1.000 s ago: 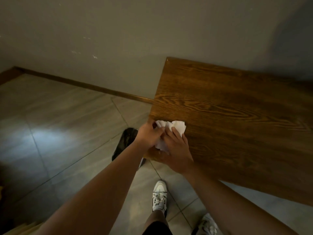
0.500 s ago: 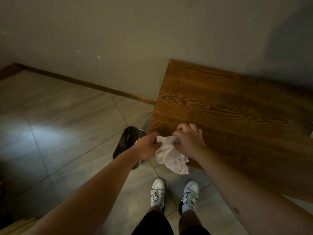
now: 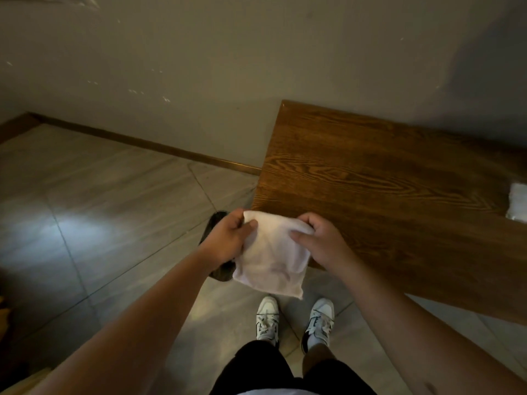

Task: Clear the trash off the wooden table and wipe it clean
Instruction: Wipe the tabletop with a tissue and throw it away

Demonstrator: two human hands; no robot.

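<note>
A white cloth (image 3: 271, 259) hangs spread out between my two hands, just off the near left corner of the wooden table (image 3: 385, 195). My left hand (image 3: 228, 239) pinches its upper left corner and my right hand (image 3: 319, 240) grips its upper right corner. The cloth is in the air, off the tabletop. A dark bin (image 3: 216, 269) stands on the floor below my left hand, mostly hidden by the hand and cloth. A white wrapped packet (image 3: 517, 205) lies on the table at the right frame edge.
The table's far edge meets a grey wall (image 3: 256, 67). Grey tiled floor (image 3: 99, 209) stretches to the left, with a brown skirting board along the wall. My feet in white sneakers (image 3: 295, 317) stand by the table's near corner.
The cloth was bunched on the table's corner under both hands. I have lifted it off the table and pulled it open between my hands; the view has swung right, showing the white packet.
</note>
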